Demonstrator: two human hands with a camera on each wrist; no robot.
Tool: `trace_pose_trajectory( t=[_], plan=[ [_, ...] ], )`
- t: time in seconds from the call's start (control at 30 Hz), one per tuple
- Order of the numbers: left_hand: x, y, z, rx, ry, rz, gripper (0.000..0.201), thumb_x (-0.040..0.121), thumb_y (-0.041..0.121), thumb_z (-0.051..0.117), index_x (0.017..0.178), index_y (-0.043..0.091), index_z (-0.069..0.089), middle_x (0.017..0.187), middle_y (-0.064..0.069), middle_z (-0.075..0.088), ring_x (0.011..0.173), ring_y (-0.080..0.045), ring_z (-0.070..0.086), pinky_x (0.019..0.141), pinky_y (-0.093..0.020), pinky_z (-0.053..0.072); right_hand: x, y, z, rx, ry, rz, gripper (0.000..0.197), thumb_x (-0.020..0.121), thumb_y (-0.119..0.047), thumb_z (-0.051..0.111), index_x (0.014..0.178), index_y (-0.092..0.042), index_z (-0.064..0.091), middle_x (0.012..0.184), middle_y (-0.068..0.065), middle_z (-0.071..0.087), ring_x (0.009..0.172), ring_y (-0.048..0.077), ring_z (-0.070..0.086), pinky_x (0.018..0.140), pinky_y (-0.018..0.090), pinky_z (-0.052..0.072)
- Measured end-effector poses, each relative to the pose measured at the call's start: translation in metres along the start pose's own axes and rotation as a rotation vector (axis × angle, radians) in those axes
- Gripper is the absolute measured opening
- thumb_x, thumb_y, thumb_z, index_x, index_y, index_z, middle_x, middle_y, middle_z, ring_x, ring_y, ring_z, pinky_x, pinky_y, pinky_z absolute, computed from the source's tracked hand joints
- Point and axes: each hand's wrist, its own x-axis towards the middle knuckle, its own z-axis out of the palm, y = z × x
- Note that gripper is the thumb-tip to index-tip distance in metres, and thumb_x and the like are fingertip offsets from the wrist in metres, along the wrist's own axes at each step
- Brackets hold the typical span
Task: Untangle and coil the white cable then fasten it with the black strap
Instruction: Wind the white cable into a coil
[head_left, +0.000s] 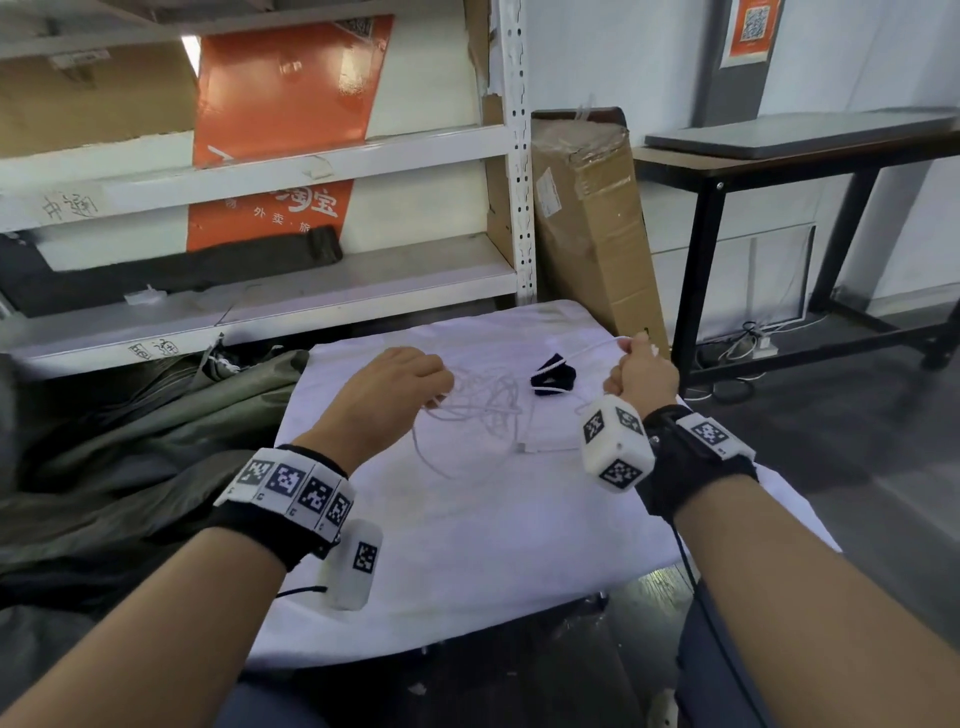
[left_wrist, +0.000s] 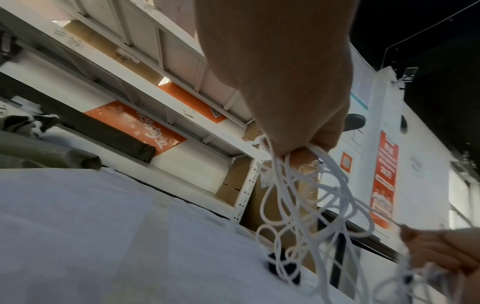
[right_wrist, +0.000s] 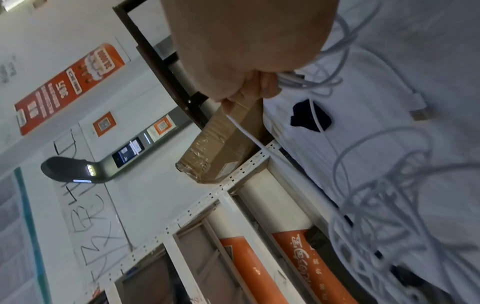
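A thin white cable (head_left: 485, 402) hangs in a loose tangle between my hands above the white cloth (head_left: 467, 519). My left hand (head_left: 400, 382) grips a bunch of its loops (left_wrist: 298, 185) from above. My right hand (head_left: 641, 371) is fisted round another stretch of the cable (right_wrist: 293, 81), raised at the right. One strand runs taut from it across the black strap (head_left: 553, 376), which lies on the cloth between the hands. The strap (right_wrist: 309, 116) also shows in the right wrist view. A cable plug (head_left: 522, 447) rests on the cloth; this plug (right_wrist: 419, 114) is flat and gold-tipped.
White metal shelving (head_left: 260, 291) with orange signs stands behind the cloth. A taped cardboard box (head_left: 592, 223) leans at the far right corner. A dark-framed table (head_left: 779, 171) stands further right. Olive fabric (head_left: 156, 441) lies heaped at the left.
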Motion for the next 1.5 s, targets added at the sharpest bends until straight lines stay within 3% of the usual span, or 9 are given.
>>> trace_pose_trajectory(
  t=[0.17, 0.27, 0.4, 0.63, 0.8, 0.97, 1.13, 1.3, 1.5],
  plan=[
    [-0.025, -0.022, 0.011, 0.031, -0.086, -0.412, 0.027, 0.072, -0.013, 0.052, 0.084, 0.010, 0.058, 0.086, -0.009, 0.060, 0.080, -0.031, 0.054, 0.079, -0.032, 0.039, 0.000, -0.019, -0.011, 0.013, 0.111, -0.043, 0.039, 0.102, -0.026, 0.035, 0.067, -0.016, 0.048, 0.023, -0.008, 0.037, 0.019, 0.005, 0.033, 0.026, 0.012, 0.027],
    [-0.040, -0.016, 0.017, 0.007, -0.389, -0.700, 0.036, 0.085, -0.006, 0.040, 0.107, 0.015, 0.061, 0.113, -0.006, 0.061, 0.104, -0.028, 0.056, 0.089, -0.032, 0.039, -0.001, -0.015, -0.006, -0.005, 0.131, -0.069, 0.038, 0.101, -0.027, 0.037, 0.066, -0.016, 0.049, 0.042, 0.002, 0.044, 0.026, 0.006, 0.037, 0.028, 0.014, 0.029],
    [-0.038, -0.004, 0.021, -0.209, -0.786, -0.728, 0.036, 0.097, 0.007, 0.037, 0.120, 0.013, 0.064, 0.132, -0.007, 0.056, 0.120, -0.027, 0.052, 0.099, -0.031, 0.040, -0.006, 0.000, 0.003, 0.017, -0.022, -0.075, 0.029, 0.100, -0.023, 0.040, 0.079, -0.007, 0.054, 0.038, -0.003, 0.033, 0.025, 0.005, 0.024, 0.031, 0.015, 0.021],
    [-0.021, -0.007, 0.024, -0.267, -0.098, -0.731, 0.021, 0.095, 0.011, 0.046, 0.105, 0.015, 0.064, 0.110, -0.008, 0.060, 0.103, -0.027, 0.057, 0.089, -0.036, 0.044, -0.012, 0.013, 0.014, -0.021, -0.330, 0.012, 0.032, 0.102, -0.026, 0.039, 0.074, -0.013, 0.048, 0.035, -0.010, 0.026, 0.029, 0.004, 0.019, 0.032, 0.016, 0.019],
    [-0.006, 0.006, 0.041, -0.234, -0.454, -0.591, 0.044, 0.092, 0.045, 0.053, 0.129, 0.020, 0.054, 0.131, 0.001, 0.057, 0.123, -0.021, 0.048, 0.102, -0.034, 0.034, -0.021, 0.014, 0.019, -0.029, -0.402, 0.042, 0.033, 0.102, -0.026, 0.040, 0.074, -0.012, 0.048, 0.038, -0.010, 0.026, 0.031, 0.005, 0.019, 0.033, 0.018, 0.019],
    [0.002, 0.006, 0.046, 0.054, -0.533, -0.480, 0.035, 0.091, 0.049, 0.050, 0.110, 0.022, 0.063, 0.109, 0.000, 0.062, 0.113, -0.023, 0.045, 0.094, -0.037, 0.036, -0.022, 0.010, 0.016, -0.051, -0.406, 0.038, 0.033, 0.102, -0.026, 0.041, 0.073, -0.012, 0.048, 0.038, -0.009, 0.026, 0.031, 0.005, 0.018, 0.034, 0.018, 0.019],
    [-0.004, 0.006, 0.046, -0.367, -0.268, -0.726, 0.025, 0.094, 0.024, 0.048, 0.081, 0.004, 0.056, 0.080, -0.010, 0.065, 0.076, -0.025, 0.060, 0.064, -0.030, 0.043, -0.020, 0.015, 0.012, -0.092, -0.459, 0.074, 0.032, 0.101, -0.028, 0.044, 0.073, -0.012, 0.047, 0.039, -0.008, 0.026, 0.033, 0.006, 0.018, 0.034, 0.018, 0.018],
    [-0.004, 0.001, 0.028, -0.758, 0.108, -0.999, 0.015, 0.097, 0.014, 0.047, 0.093, 0.002, 0.054, 0.074, -0.012, 0.067, 0.049, -0.010, 0.062, 0.051, -0.018, 0.053, -0.022, 0.024, 0.008, -0.170, -0.474, 0.081, 0.032, 0.099, -0.027, 0.048, 0.072, -0.011, 0.050, 0.038, -0.009, 0.028, 0.034, 0.006, 0.018, 0.036, 0.018, 0.018],
    [-0.005, -0.010, 0.016, -0.417, -0.028, -0.916, 0.015, 0.095, 0.025, 0.052, 0.092, 0.010, 0.049, 0.066, -0.010, 0.067, 0.063, -0.027, 0.065, 0.067, -0.039, 0.054, -0.009, 0.024, 0.007, -0.139, -0.276, 0.074, 0.030, 0.099, -0.025, 0.048, 0.073, -0.010, 0.052, 0.034, -0.010, 0.028, 0.030, 0.006, 0.020, 0.033, 0.018, 0.019]
  ],
)
